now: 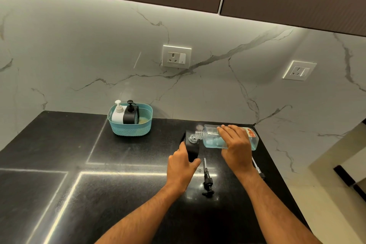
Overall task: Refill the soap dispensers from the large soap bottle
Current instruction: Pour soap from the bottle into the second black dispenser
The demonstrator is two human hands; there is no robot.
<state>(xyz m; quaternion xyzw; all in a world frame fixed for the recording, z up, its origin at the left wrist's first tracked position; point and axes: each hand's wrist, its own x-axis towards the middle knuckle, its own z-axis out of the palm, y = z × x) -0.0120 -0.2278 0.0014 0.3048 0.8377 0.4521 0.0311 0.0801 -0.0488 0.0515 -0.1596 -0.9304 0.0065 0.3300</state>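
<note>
Head view: black counter spreads under both hands; teal basket w/ 2 more dispensers sits well beyond the left hand. Right hand is clamped over the large soap bottle, tipped nearly flat, its neck at the mouth of the black dispenser, which the left hand grips. A loose pump lies between the wrists. Best approach, arguably: pour slowly, keep neck over opening, dispenser steady.

Your right hand covers the large soap bottle's middle and most of its label; beside it, a second pump hides behind your wrist.
</note>
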